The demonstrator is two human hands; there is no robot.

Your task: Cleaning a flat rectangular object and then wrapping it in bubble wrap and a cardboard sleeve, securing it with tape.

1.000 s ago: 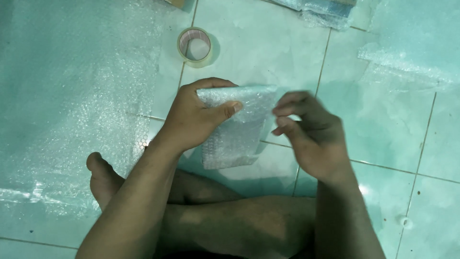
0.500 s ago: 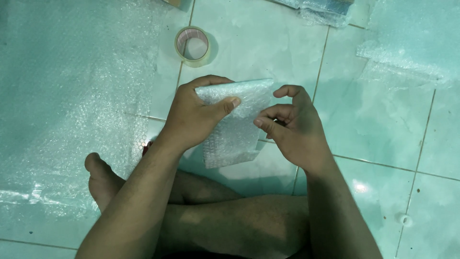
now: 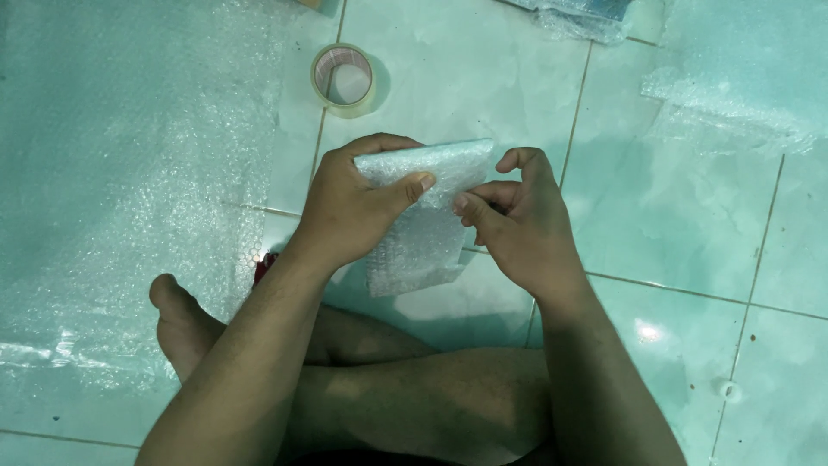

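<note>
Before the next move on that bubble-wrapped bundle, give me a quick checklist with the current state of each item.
1. Left hand grips the small bubble-wrapped bundle, thumb across its top: ok.
2. Right hand pinches the bundle's right edge: ok.
3. Bundle held above the pale green tiled floor, over the crossed legs: ok.
4. Clear tape roll lies flat on the floor beyond the hands, untouched: ok.
5. Wrap closed all round: not ok, a loose flap hangs below.
6. What is inside the wrap: cannot tell.
</note>
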